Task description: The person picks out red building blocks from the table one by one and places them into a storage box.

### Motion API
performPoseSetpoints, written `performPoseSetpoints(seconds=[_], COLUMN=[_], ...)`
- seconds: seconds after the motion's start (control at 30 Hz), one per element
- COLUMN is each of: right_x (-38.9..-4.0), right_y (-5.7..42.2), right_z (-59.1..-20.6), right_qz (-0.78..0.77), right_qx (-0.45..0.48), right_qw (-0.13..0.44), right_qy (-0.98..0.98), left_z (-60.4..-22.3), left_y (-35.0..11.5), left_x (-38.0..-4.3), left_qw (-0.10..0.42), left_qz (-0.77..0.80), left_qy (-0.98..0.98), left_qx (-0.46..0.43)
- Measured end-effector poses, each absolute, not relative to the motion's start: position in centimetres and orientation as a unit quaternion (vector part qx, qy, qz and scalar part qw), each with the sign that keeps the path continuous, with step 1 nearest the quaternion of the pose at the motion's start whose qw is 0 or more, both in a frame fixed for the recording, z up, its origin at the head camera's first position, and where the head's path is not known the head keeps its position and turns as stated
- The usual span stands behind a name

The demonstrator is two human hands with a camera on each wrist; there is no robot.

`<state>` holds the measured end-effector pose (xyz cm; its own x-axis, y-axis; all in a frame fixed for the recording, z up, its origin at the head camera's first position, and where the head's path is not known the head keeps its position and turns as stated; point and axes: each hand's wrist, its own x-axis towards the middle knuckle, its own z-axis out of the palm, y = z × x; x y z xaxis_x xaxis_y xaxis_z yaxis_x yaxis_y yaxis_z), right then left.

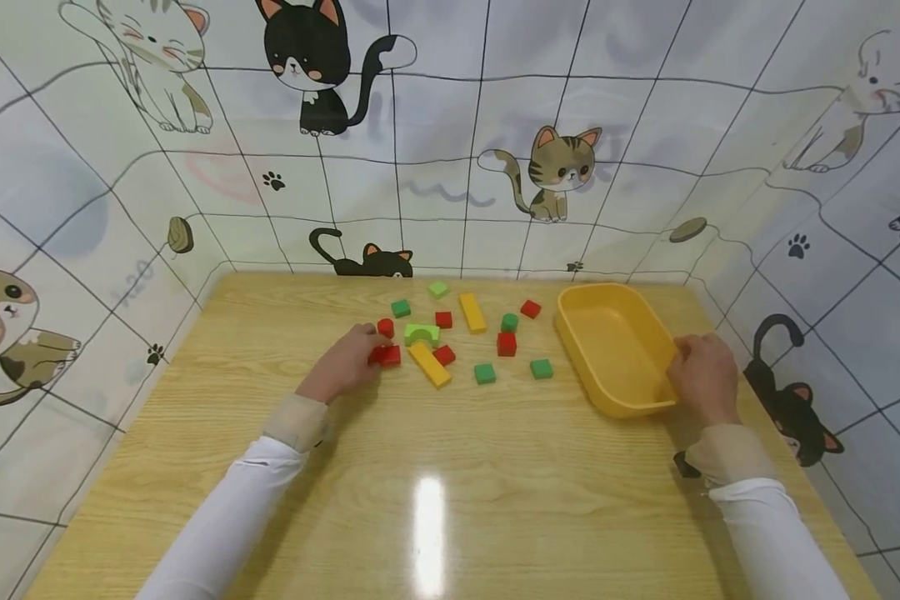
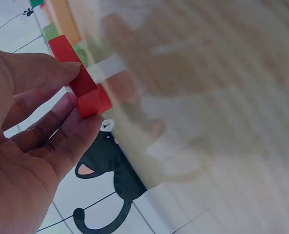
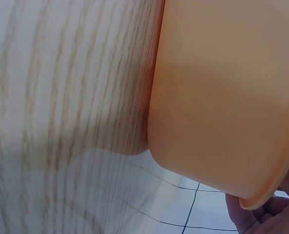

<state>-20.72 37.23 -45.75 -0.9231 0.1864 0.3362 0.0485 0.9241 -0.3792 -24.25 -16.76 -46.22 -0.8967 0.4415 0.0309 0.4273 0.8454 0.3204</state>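
My left hand [image 1: 345, 364] pinches a red rectangular block [image 2: 71, 61] between thumb and fingertips, at the left side of a group of toy blocks. Just behind those fingers stands a red cylinder [image 1: 386, 326]. To their right lie a light green arch block [image 1: 422, 334], a yellow plank block [image 1: 430, 365] and a red block [image 1: 445, 355]. My right hand [image 1: 705, 377] grips the right rim of a yellow plastic tub [image 1: 596, 387]. In the right wrist view the tub's outer wall [image 3: 217, 112] fills much of the picture, with fingertips curled at its rim.
More blocks lie between hand and tub: a second yellow plank [image 1: 472, 313], a red cube [image 1: 506, 344], a green cylinder [image 1: 510, 322] and green blocks [image 1: 542, 368]. The wooden table [image 1: 345, 500] meets cat-printed cloth walls [image 1: 450, 192] at the back and sides.
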Motion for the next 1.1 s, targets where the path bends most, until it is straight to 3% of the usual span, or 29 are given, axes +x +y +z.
performPoseSetpoints(seconds=[0.57,1.1], right_x=[-20.7,-20.6], right_y=[37.0,37.1], right_z=[-45.7,-45.7], right_qz=[0.178,0.179], right_qx=[-0.066,-0.069], right_qw=[0.184,0.187], right_qy=[-0.964,-0.963], left_z=[-41.0,-35.0], left_y=[-13.4,-3.9], left_x=[-26.3,-29.7], left_qw=[-0.003,0.007], left_qz=[0.194,0.201], left_qy=[0.947,0.927], left_qx=[0.256,0.317])
